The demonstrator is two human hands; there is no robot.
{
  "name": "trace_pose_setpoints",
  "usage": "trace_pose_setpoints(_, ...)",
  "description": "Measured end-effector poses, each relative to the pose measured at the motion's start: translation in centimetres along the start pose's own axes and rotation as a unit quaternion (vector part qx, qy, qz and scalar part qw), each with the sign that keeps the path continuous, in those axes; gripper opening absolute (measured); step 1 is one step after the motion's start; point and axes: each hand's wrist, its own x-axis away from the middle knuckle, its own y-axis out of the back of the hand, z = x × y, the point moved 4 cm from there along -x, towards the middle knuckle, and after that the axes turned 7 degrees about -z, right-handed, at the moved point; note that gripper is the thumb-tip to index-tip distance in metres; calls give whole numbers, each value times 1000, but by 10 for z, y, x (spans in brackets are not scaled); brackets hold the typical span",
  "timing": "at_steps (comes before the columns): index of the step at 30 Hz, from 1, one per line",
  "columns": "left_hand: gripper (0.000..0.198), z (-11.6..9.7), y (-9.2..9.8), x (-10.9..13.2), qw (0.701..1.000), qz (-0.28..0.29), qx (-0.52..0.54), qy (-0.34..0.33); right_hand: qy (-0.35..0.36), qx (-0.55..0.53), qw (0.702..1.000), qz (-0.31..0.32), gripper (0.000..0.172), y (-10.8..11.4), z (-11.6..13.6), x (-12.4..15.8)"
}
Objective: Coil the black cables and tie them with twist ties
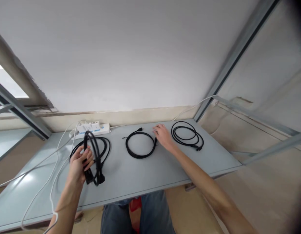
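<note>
My left hand is wrapped round a looped black power cable, lifted above the shelf with its dark plug ends hanging low. Behind it, another coiled black cable lies on the shelf, partly hidden. A round black cable coil rests in the middle, one plug pointing to the back. Over the right edge of this coil, beside its other end, is my right hand, fingers stretched out and nothing visible in them. Whether it touches the cable end I cannot tell. Farther right lies a looser black cable coil.
A white power strip with white adapters stands at the back left of the grey shelf. White cords run across the left side, close to my left forearm. Metal posts frame the shelf, with a wall behind.
</note>
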Motion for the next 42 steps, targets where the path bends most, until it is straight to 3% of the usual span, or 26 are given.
trace_pose_setpoints(2,28,3,-21,2,998,60,-1,-20,-21,-159,987,14,37,-11,37,11)
trace_pose_setpoints(3,28,5,-29,1,998,62,6,-32,-31,-264,961,71,44,-20,58,19)
trace_pose_setpoints(6,27,9,-49,-5,997,18,21,-72,-57,-495,841,213,68,-40,111,45)
trace_pose_setpoints(7,27,11,-54,-9,997,5,22,-75,-75,-530,813,228,70,-44,121,51)
trace_pose_setpoints(9,26,15,-64,-18,996,-15,13,-84,-106,-562,793,210,70,-45,128,52)
trace_pose_setpoints(15,23,20,-86,-42,980,-6,-126,-155,-127,-552,814,129,54,-38,112,13)
trace_pose_setpoints(18,26,18,-88,-52,952,26,-235,-192,-141,-485,855,118,47,-46,94,6)
trace_pose_setpoints(21,31,18,-87,-66,914,81,-336,-215,-109,-397,896,167,45,-56,80,13)
trace_pose_setpoints(24,35,20,-88,-77,872,118,-415,-231,-89,-335,914,210,39,-62,72,23)
trace_pose_setpoints(27,33,20,-98,-74,805,99,-504,-296,-75,-282,942,164,37,-64,69,26)
trace_pose_setpoints(29,38,20,-110,-60,752,69,-542,-369,-75,-274,948,144,36,-67,68,27)
trace_pose_setpoints(32,45,22,-128,-27,718,56,-524,-454,-113,-313,932,147,34,-73,66,29)
trace_pose_setpoints(35,37,32,-145,5,706,180,-497,-472,-199,-379,889,165,35,-75,65,33)
trace_pose_setpoints(38,35,48,-151,22,658,305,-525,-446,-281,-415,842,201,33,-73,67,37)
trace_pose_setpoints(42,28,64,-145,22,605,369,-580,-402,-338,-414,813,230,26,-68,71,39)
